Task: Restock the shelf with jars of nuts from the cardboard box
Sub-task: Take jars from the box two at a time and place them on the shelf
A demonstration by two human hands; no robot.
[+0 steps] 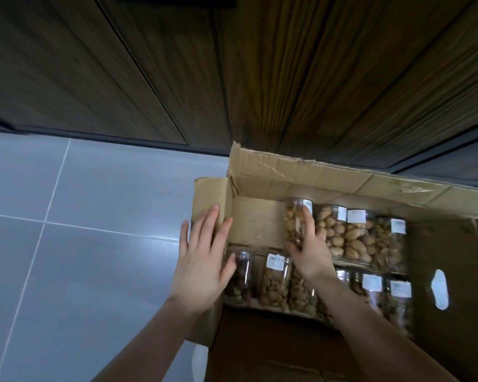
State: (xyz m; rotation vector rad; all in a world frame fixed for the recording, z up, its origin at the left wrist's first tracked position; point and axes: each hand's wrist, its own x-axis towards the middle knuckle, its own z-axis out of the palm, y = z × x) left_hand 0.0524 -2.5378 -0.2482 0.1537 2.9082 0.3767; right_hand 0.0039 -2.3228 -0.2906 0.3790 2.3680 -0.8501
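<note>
An open cardboard box [255,219] sits on the floor, holding several clear jars of nuts lying on their sides in two rows. My right hand [308,253] grips the leftmost jar of the far row [294,220], fingers curled round its side. Beside it lie more jars with white labels [356,235]. My left hand [203,259] rests flat, fingers straight, on the box's left flap and wall. A jar with dark nuts [240,274] lies just right of that hand in the near row. No shelf is visible.
Dark wooden cabinet doors [149,64] rise behind the box. Grey floor tiles [80,216] spread to the left. The box's right flap [453,271] has a hand-hole cut-out, and a near flap lies folded toward me.
</note>
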